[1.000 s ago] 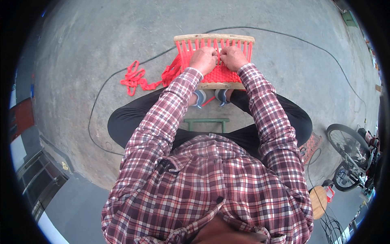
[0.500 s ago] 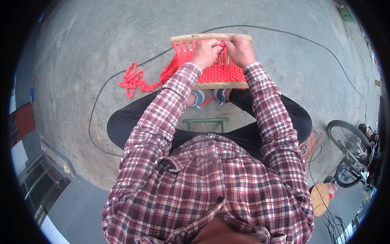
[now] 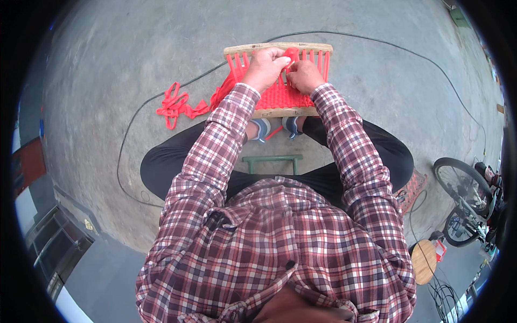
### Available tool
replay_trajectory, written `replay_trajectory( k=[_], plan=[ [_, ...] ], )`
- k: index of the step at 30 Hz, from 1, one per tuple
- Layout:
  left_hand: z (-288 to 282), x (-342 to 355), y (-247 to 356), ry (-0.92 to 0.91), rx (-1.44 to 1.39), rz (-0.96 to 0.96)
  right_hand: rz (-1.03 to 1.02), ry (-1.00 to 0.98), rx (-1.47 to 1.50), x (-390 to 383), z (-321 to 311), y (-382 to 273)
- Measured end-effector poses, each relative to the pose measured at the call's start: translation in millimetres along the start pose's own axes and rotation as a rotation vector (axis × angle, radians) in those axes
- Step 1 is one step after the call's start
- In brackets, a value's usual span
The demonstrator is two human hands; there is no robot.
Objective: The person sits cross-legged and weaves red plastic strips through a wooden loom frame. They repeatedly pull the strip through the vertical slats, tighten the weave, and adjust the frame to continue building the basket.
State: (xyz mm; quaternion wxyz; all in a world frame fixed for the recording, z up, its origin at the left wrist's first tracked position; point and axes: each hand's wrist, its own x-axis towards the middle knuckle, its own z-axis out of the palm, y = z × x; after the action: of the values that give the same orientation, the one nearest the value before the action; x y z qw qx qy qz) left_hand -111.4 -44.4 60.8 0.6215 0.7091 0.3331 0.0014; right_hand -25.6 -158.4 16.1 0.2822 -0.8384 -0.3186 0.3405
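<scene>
A wooden frame [image 3: 242, 49] strung with red straps [image 3: 325, 67] is held before me, its lower part densely woven [image 3: 283, 98]. My left hand [image 3: 264, 67] is closed on a bunched piece of red strap [image 3: 292, 52] near the top middle of the frame. My right hand [image 3: 306, 76] sits just below and right of it, fingers bent round the red strands; its fingertips are partly hidden. A loose tangle of red strap [image 3: 172, 107] lies on the floor at the left and runs up to the frame.
My bent legs [image 3: 390, 156] and feet [image 3: 261, 129] lie under the frame, near a green metal bar [image 3: 272, 158]. A black cable [image 3: 377, 40] loops over the concrete floor [image 3: 134, 54]. A bicycle [image 3: 458, 183] and a round wooden board [image 3: 423, 262] are at the right.
My right hand has moved down from the top bar since half a second ago. My left hand has risen slightly and leftward, and a bunch of red strap now sticks up above its fingers.
</scene>
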Motion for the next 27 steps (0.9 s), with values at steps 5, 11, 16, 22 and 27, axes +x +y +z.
replay_trajectory(
  k=[5,11,16,22,27],
  plan=[
    [10,-4,-17,0.118,0.164,0.101,0.148,-0.102,0.232,-3,-9,-7],
    [14,-10,-22,0.096,0.547,0.179,0.269,-0.120,0.672,-14,-18,-13],
    [5,-6,-25,-0.163,0.716,0.175,0.296,-0.123,0.717,-19,-9,-13],
    [12,-6,-22,-0.013,0.515,0.090,-0.154,0.065,0.042,-13,-17,-5],
    [13,-7,-18,0.026,0.445,0.092,-0.181,-0.006,-0.212,-4,-21,-6]
  ],
)
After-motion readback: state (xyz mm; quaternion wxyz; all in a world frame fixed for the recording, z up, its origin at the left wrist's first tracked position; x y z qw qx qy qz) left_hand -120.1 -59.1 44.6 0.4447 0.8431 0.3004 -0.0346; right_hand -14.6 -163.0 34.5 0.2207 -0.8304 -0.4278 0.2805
